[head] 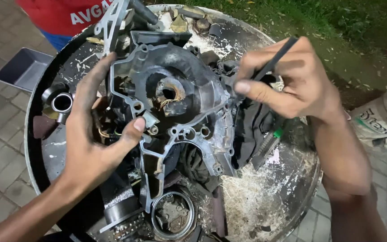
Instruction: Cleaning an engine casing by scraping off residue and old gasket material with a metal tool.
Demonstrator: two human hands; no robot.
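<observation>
Close head-worn view, straight down

Pale printed sack (384, 117) – maybe a bag – at rt edge.
</observation>
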